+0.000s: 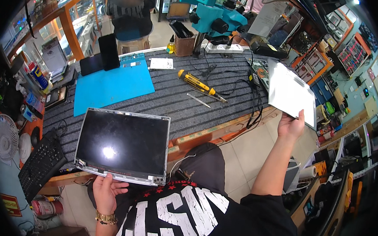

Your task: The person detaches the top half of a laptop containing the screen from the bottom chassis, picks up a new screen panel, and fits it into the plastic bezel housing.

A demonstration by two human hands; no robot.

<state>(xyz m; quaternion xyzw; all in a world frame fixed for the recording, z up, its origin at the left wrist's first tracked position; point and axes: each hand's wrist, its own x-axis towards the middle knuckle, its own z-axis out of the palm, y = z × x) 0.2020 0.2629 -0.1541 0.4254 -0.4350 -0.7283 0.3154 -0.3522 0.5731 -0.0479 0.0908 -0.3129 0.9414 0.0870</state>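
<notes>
My left hand grips the lower edge of a laptop screen, its thumb on the bezel-less strip along the bottom. The dark panel tilts up toward me over the table's front edge, with hinge parts showing at its lower corners. At the right end of the table, my right hand is closed on the near edge of a flat silver-white laptop panel, which is raised at a slant. Just left of that panel lies a green circuit board, partly covered by it.
On the grey striped tabletop lie a yellow screwdriver, a thin metal tool, black cables and a blue mat with two dark phones. A teal microscope stands behind. A keyboard and fan are left; a person sits beyond.
</notes>
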